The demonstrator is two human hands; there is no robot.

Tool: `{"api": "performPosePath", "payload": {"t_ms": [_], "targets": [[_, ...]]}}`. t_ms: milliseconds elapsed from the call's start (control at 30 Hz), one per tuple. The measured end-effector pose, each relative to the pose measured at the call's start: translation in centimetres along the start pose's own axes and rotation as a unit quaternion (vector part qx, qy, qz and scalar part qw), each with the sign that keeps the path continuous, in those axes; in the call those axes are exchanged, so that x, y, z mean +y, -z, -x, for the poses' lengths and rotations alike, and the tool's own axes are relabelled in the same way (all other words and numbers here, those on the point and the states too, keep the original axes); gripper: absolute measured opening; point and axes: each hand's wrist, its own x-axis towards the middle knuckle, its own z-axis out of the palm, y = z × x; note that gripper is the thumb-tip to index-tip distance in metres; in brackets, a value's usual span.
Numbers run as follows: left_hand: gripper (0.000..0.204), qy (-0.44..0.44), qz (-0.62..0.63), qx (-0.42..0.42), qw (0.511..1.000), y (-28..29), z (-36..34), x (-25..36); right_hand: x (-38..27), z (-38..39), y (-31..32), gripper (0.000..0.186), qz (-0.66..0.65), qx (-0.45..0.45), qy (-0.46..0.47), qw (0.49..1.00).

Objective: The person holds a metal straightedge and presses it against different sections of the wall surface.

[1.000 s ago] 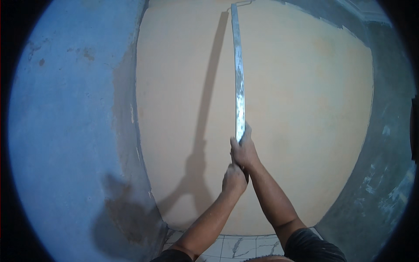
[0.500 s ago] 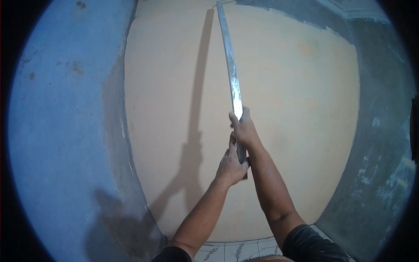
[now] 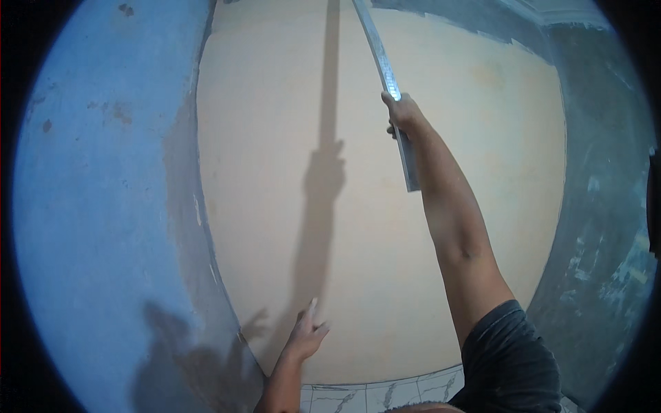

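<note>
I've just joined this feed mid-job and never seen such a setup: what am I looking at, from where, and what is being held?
There is no machine: a person works bare-handed, seen by a head-worn fisheye camera, so straight edges bend. The right hand grips a long metallic bar above its lower end; the upper end leaves the picture. The left hand, low down, appears to hold nothing. Ahead is a cream wall with a long shadow on it, between a blue wall and a grey one. Marbled tiles cover the floor.
</note>
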Motion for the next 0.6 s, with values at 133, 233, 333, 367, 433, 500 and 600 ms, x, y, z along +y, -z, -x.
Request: {"api": "performPosePath", "payload": {"t_ms": [133, 233, 333, 367, 433, 500, 600], "targets": [[0.076, 0.194, 0.097, -0.033, 0.976, 1.5, 6.1, -12.4, 5.0, 4.9, -0.9, 0.067, 0.037, 0.025, -0.023, 0.999], [0.072, 0.314, 0.120, -0.034, 0.941, 3.2, 11.8, -14.8, 7.9, 11.0, -2.4, 0.059, 0.011, 0.019, -0.072, 0.997], [0.066, 0.325, 0.165, -0.052, 0.930, 4.8, 16.1, -17.4, 9.6, 17.1, -4.4, 0.054, 0.005, 0.003, -0.103, 0.995], [0.066, 0.325, 0.161, -0.055, 0.930, 5.4, 16.6, -16.8, 10.4, 18.5, -4.9, 0.054, 0.008, 0.007, -0.105, 0.994], [0.082, 0.434, 0.223, -0.131, 0.863, 6.6, 17.7, -15.3, 11.2, 20.2, -5.5, 0.055, 0.010, 0.016, -0.109, 0.994], [0.073, 0.352, 0.236, -0.125, 0.897, 7.6, 20.9, -16.6, 11.7, 21.2, -5.9, 0.046, -0.006, 0.034, -0.111, 0.993], [0.067, 0.291, 0.237, -0.112, 0.920, 8.5, 23.9, -22.9, 12.2, 21.5, -6.2, 0.047, -0.017, 0.039, -0.091, 0.995]]}}
